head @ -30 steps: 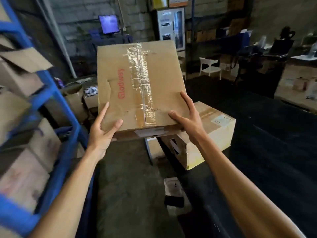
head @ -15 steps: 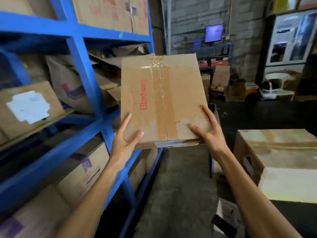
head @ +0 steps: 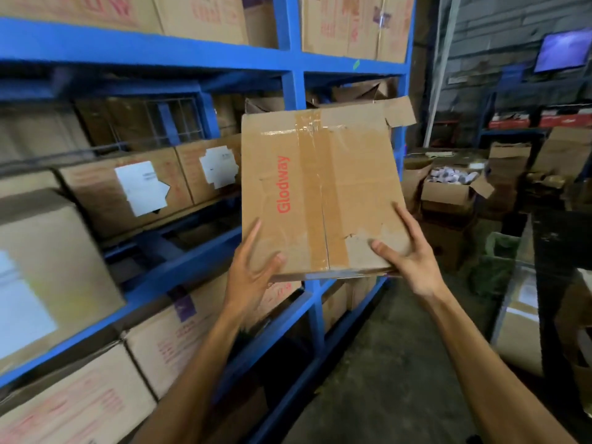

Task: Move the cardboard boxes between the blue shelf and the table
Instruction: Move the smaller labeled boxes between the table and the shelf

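Cardboard, taped and marked Glodway: the box (head: 320, 193) hangs before the blue shelf (head: 293, 97), left hand (head: 248, 277) and right hand (head: 405, 259) clamped on its near corners, probably for shelving.

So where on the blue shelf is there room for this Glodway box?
Glodway box is in both hands. Blue shelf: the dim middle-tier gap right of the labelled boxes, behind the held box, looks open, though partly hidden. Top tier and bottom tier are packed.

"Glodway" in red, running lengthwise on the taped cardboard box (head: 320, 193); red print on shelf boxes (head: 179, 344) too blurred to read.
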